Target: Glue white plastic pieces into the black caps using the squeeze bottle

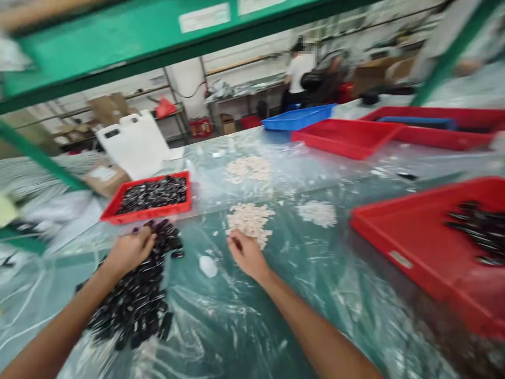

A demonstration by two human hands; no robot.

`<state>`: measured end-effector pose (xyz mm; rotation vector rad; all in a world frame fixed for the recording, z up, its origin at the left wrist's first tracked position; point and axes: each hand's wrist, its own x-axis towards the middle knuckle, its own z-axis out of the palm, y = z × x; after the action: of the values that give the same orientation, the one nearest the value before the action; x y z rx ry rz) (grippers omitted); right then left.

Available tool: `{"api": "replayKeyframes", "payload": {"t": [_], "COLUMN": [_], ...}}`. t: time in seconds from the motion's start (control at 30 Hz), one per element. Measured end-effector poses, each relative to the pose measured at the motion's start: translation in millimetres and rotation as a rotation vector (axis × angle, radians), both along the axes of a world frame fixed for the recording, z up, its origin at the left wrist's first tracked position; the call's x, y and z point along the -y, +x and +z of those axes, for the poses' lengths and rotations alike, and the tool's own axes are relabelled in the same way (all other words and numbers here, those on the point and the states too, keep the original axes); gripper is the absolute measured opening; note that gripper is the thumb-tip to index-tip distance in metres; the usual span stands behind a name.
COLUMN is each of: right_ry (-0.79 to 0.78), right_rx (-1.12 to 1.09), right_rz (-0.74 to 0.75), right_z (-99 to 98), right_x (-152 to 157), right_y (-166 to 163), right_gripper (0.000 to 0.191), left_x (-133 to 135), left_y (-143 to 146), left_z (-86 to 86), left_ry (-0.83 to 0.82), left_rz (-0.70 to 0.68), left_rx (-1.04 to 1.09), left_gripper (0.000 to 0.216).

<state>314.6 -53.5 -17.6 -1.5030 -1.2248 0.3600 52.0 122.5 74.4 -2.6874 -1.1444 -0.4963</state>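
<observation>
While the room runs back well beyond the left hand (132, 250) and the right hand (248, 255), with cluttered benches and a blurred person in a white top (302, 71), a green table under wrinkled clear plastic (224, 326) spreads beneath both. A green metal shelf beam (118, 45) crosses above and beyond them. A large red plastic tray (398, 226) of glossy black pieces lies right of the right hand; an empty-looking red tray (343, 134) and a shallow blue tray (300, 118) sit farther beyond it. A white panel (136, 147) leans beyond the left hand, behind a small red tray (145, 213) of black bits. The hands are well apart, fingers curled: the left over a heap of shiny black oblong pieces (134, 305), the right at the near edge of a pile of small cream pieces (250, 218). Whether either grips anything, I cannot tell. A white oval piece (208, 266) lies between them.
</observation>
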Motion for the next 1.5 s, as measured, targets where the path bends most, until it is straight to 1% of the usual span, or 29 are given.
{"api": "replayKeyframes", "payload": {"t": [0.03, 0.07, 0.1, 0.13, 0.2, 0.27, 0.33, 0.4, 0.47, 0.6, 0.77, 0.83, 0.87, 0.9, 1.0, 1.03, 1.07, 1.17, 1.27, 1.33, 1.5], "right_ry": [0.013, 0.027, 0.042, 0.056, 0.082, 0.100, 0.099, 0.082, 0.065, 0.060, 0.054, 0.052, 0.051, 0.054, 0.093, 0.109, 0.126, 0.156, 0.176, 0.194, 0.232], "right_rx": [0.009, 0.024, 0.044, 0.068, 0.130, 0.202, 0.272, 0.333, 0.372, 0.369, 0.301, 0.278, 0.280, 0.291, 0.354, 0.368, 0.371, 0.357, 0.367, 0.413, 0.538], "right_rz": [0.049, 0.084, 0.108, 0.127, 0.166, 0.223, 0.297, 0.360, 0.384, 0.375, 0.333, 0.312, 0.302, 0.294, 0.287, 0.285, 0.277, 0.227, 0.223, 0.234, 0.227], "right_z": [-7.9, -14.5, -19.6, -23.2, -26.5, -26.7, -25.9, -25.4, -25.6, -27.9, -26.7, -24.5, -23.4, -22.5, -20.8, -20.5, -20.3, -19.6, -18.9, -18.7, -18.7], "right_x": [-5.5, -9.3, -11.4, -12.0, -9.8, -4.7, 1.3, 6.6, 9.9, 12.0, 18.0, 22.0, 23.9, 25.4, 28.1, 28.5, 28.7, 29.3, 30.4, 31.1, 30.9], "right_y": [-1.2, 0.9, 4.6, 8.5, 12.7, 9.6, 0.8, -10.4, -21.5, -39.6, -46.6, -45.8, -45.1, -44.5, -43.1, -42.8, -42.5, -41.2, -38.7, -37.0, -35.9], "right_gripper": [0.035, 0.033, 0.031, 0.029, 0.020, 0.015, 0.026, 0.034, 0.031, 0.023, 0.030, 0.030, 0.030, 0.030, 0.035, 0.036, 0.037, 0.040, 0.046, 0.048, 0.044], "left_x": [0.9, 3.0, 6.2, 10.5, 21.4, 32.9, 41.3, 45.3, 47.4, 58.0, 79.5, 86.1, 88.7, 90.8, 93.7, 93.7, 93.2, 90.8, 89.5, 89.8, 93.1], "left_y": [-19.2, -30.9, -36.2, -36.7, -30.0, -22.1, -18.0, -17.7, -19.5, -22.3, -22.3, -21.9, -21.6, -21.2, -19.7, -19.1, -18.6, -17.8, -17.8, -17.7, -15.8], "left_z": [-9.8, -21.7, -34.6, -47.5, -69.8, -84.8, -92.6, -94.9, -93.8, -86.7, -77.9, -76.5, -76.4, -76.6, -78.5, -79.2, -79.9, -81.0, -81.4, -81.6, -79.0], "left_ry": [-0.006, -0.016, -0.027, -0.040, -0.084, -0.134, -0.185, -0.242, -0.302, -0.439, -0.671, -0.723, -0.710, -0.661, -0.406, -0.343, -0.316, -0.335, -0.321, -0.298, -0.242], "left_rz": [0.045, 0.070, 0.079, 0.063, -0.012, -0.080, -0.118, -0.142, -0.174, -0.268, -0.327, -0.327, -0.318, -0.314, -0.328, -0.335, -0.339, -0.326, -0.328, -0.335, -0.346], "left_rx": [-0.044, -0.077, -0.095, -0.101, -0.111, -0.113, -0.111, -0.097, -0.065, 0.066, 0.310, 0.391, 0.413, 0.413, 0.342, 0.315, 0.298, 0.278, 0.264, 0.261, 0.274], "left_gripper": [0.022, 0.020, 0.015, 0.013, 0.019, 0.029, 0.032, 0.025, 0.017, 0.014, 0.015, 0.012, 0.007, 0.004, 0.021, 0.025, 0.027, 0.026, 0.028, 0.028, 0.024]}}
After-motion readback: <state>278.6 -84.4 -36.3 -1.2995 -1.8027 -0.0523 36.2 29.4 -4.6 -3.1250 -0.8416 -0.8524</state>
